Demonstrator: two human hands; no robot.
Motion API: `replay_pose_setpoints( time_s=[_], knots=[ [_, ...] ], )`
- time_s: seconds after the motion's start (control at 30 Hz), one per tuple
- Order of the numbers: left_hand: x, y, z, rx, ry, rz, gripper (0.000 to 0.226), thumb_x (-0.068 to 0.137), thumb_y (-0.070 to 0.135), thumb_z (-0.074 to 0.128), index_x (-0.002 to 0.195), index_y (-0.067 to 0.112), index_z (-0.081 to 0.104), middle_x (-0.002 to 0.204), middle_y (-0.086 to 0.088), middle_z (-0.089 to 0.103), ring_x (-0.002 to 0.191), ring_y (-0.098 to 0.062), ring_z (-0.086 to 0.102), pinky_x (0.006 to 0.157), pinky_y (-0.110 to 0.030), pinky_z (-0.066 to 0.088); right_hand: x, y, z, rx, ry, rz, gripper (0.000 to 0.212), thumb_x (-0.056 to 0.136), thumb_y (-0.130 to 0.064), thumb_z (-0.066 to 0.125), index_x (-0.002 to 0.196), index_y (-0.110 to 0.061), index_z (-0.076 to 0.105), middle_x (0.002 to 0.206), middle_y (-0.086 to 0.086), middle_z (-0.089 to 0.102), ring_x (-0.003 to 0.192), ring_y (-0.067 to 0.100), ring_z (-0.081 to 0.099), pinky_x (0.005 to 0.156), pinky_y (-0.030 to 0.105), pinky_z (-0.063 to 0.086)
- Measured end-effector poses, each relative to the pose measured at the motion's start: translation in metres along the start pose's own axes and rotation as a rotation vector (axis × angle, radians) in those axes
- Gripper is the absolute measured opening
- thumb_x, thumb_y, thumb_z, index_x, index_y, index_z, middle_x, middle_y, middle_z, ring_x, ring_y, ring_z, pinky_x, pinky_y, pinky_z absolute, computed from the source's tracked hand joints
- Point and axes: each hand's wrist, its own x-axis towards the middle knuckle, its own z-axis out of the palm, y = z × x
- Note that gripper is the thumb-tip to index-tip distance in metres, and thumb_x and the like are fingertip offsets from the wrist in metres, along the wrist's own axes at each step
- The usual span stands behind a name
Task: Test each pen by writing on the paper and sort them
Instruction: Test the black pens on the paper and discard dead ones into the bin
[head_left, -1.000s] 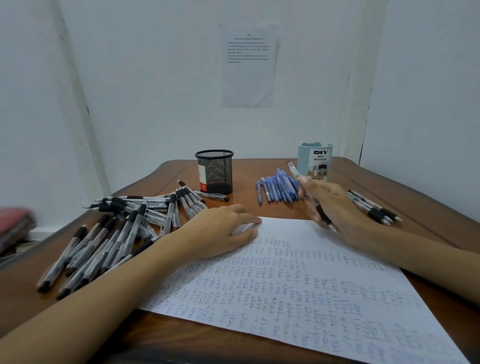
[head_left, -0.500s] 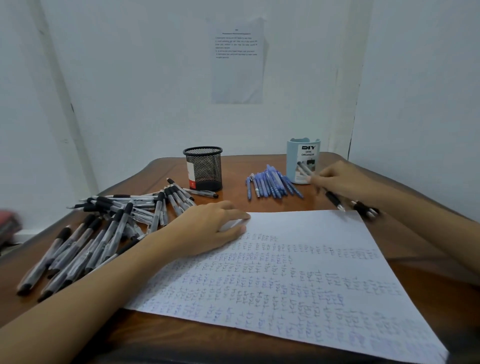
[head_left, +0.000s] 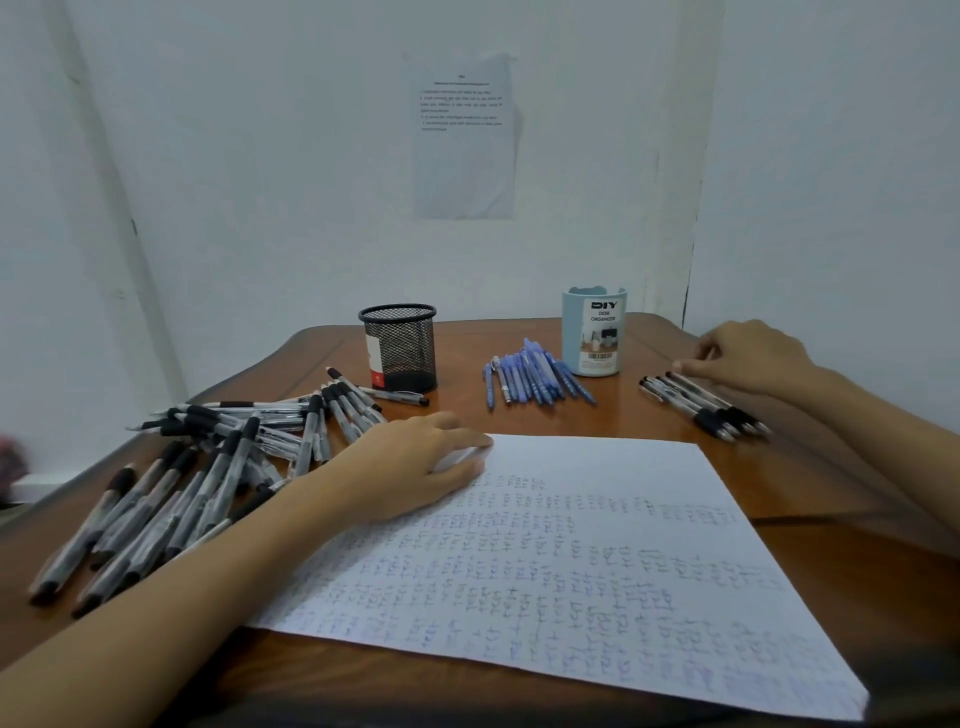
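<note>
The paper (head_left: 571, 545) is laid flat on the brown worktop (head_left: 831, 483), covered over most of its face with rows of small test marks in black and blue. Its far left corner is pressed down by the left hand (head_left: 415, 462), whose fingers are stretched out loosely on the sheet and hold nothing.

The right hand (head_left: 748, 358) is held at the far right of the worktop, at the upper ends of a short row of black-grip pens (head_left: 701, 405) that lies just beyond the paper's right corner. Its fingers are bent, and the fingertips (head_left: 681, 367) are seen touching the end of one pen in that row (whether the pen is pinched or merely touched cannot be told).

A large loose pile of black-grip pens (head_left: 208, 467) is spread to the left of the paper, beside the left forearm. A group of blue pens (head_left: 535, 379) is laid side by side beyond the paper, just left of a pale blue desk organizer (head_left: 592, 332). A black mesh cup (head_left: 399, 345) is stood further left. A printed sheet (head_left: 465, 140) is fixed to the wall behind.
</note>
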Motion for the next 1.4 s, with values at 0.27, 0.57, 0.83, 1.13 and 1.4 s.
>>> replay_pose_setpoints(
  time_s=[0.27, 0.57, 0.83, 1.13, 1.4],
  knots=[
    [-0.004, 0.007, -0.004, 0.081, 0.042, 0.013, 0.044, 0.1, 0.042, 0.028, 0.138, 0.027, 0.043, 0.139, 0.004, 0.048, 0.118, -0.015, 0.051, 0.097, -0.034, 0.045, 0.004, -0.141, 0.003, 0.194, -0.104, -0.508, 0.02, 0.091, -0.031, 0.058, 0.1, -0.016, 0.068, 0.089, -0.002, 0.062, 0.082, 0.013, 0.054, 0.061, 0.021, 0.04],
    [-0.011, -0.019, -0.008, 0.237, 0.163, -0.141, 0.035, 0.096, 0.03, 0.036, 0.105, 0.018, 0.068, 0.103, 0.0, 0.067, 0.09, -0.018, 0.062, 0.066, -0.029, 0.048, 0.016, -0.246, 0.068, 0.226, -0.134, -0.639, 0.019, 0.086, -0.039, 0.061, 0.095, -0.024, 0.069, 0.094, -0.006, 0.067, 0.083, 0.011, 0.055, 0.063, 0.024, 0.04],
    [-0.02, -0.025, -0.016, 0.141, -0.184, -0.267, 0.043, 0.1, 0.037, 0.03, 0.133, 0.015, 0.047, 0.138, -0.008, 0.046, 0.127, -0.023, 0.042, 0.104, -0.044, 0.038, 0.019, -0.249, 0.08, 0.202, -0.047, -0.569, 0.019, 0.087, -0.037, 0.062, 0.096, -0.022, 0.067, 0.098, -0.002, 0.067, 0.087, 0.014, 0.057, 0.063, 0.024, 0.037],
    [-0.035, -0.013, -0.006, 0.01, -0.121, -0.233, 0.053, 0.1, 0.044, 0.023, 0.148, 0.022, 0.022, 0.153, 0.004, 0.025, 0.137, -0.012, 0.028, 0.112, -0.028, 0.02, 0.026, -0.229, 0.028, 1.204, -0.268, -0.243, 0.026, 0.086, -0.015, 0.066, 0.109, -0.004, 0.064, 0.09, 0.004, 0.059, 0.069, 0.007, 0.053, 0.039, 0.014, 0.043],
    [-0.034, -0.009, -0.004, -0.005, -0.066, -0.249, 0.05, 0.1, 0.042, 0.025, 0.145, 0.021, 0.03, 0.15, 0.003, 0.032, 0.133, -0.012, 0.034, 0.109, -0.027, 0.026, -0.003, -0.15, -0.013, 1.12, 0.047, -0.459, 0.022, 0.098, -0.025, 0.047, 0.117, -0.018, 0.037, 0.073, 0.003, 0.066, 0.058, 0.021, 0.06, 0.038, 0.023, 0.045]
  ],
)
